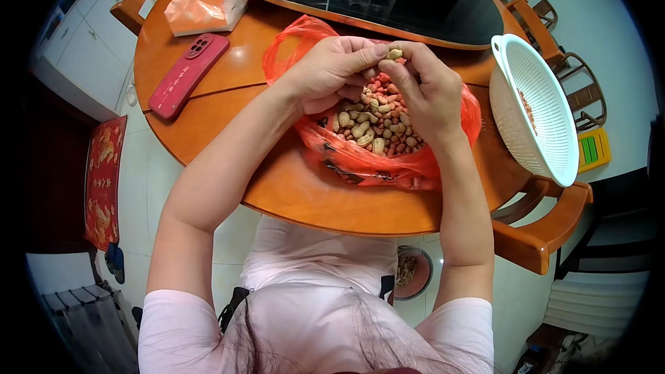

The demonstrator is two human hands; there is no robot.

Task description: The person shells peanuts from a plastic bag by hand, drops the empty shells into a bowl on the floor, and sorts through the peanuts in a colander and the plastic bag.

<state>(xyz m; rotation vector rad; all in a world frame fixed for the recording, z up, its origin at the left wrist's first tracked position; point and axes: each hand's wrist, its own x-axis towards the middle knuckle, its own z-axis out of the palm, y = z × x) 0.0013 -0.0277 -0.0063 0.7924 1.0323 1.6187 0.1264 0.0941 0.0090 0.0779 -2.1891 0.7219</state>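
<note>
Over an open red plastic bag (325, 140), both hands meet at one peanut (394, 54) in its shell. My right hand (433, 90) pinches it between thumb and forefinger. From the other side, the thumb and forefinger of my left hand (332, 69) close on its near end, the remaining fingers curled in. Below them the bag holds many unshelled peanuts (364, 128) and, mixed among them, reddish shelled peanut kernels (389, 91). My wrists partly cover the bag's sides.
On the round wooden table (291, 194) lie a red phone (187, 76) and an orange tissue pack (206, 8). A white colander (537, 107) with some kernels stands at the right edge. A dark glass-topped turntable (443, 7) is behind. A bin (414, 273) with shells is on the floor.
</note>
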